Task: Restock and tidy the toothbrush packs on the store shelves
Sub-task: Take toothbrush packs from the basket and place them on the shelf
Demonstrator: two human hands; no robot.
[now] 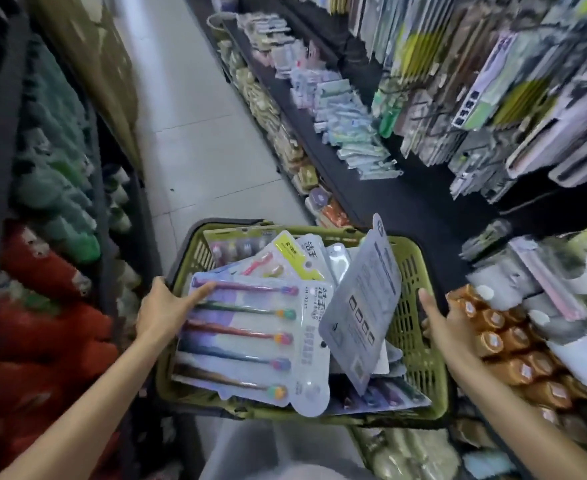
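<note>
A green plastic basket (pixel 420 258) sits low in front of me, piled with several toothbrush packs. The top pack (pixel 250 341) lies flat and shows several coloured brushes in a row. A grey pack (pixel 364 306) leans tilted with its back side up. My left hand (pixel 167 310) is at the basket's left edge, fingers straight across the top pack and thumb at the rim. My right hand (pixel 447 327) holds the basket's right rim, thumb pointing up; its fingers are mostly hidden.
Hanging toothbrush packs (pixel 492 98) fill the right-hand shelving, with small packs (pixel 347 126) lying on a black ledge below. Orange-capped bottles (pixel 506 341) crowd the shelf beside my right hand. Green and red soft goods (pixel 53 188) line the left shelves. A tiled aisle (pixel 195 133) runs ahead.
</note>
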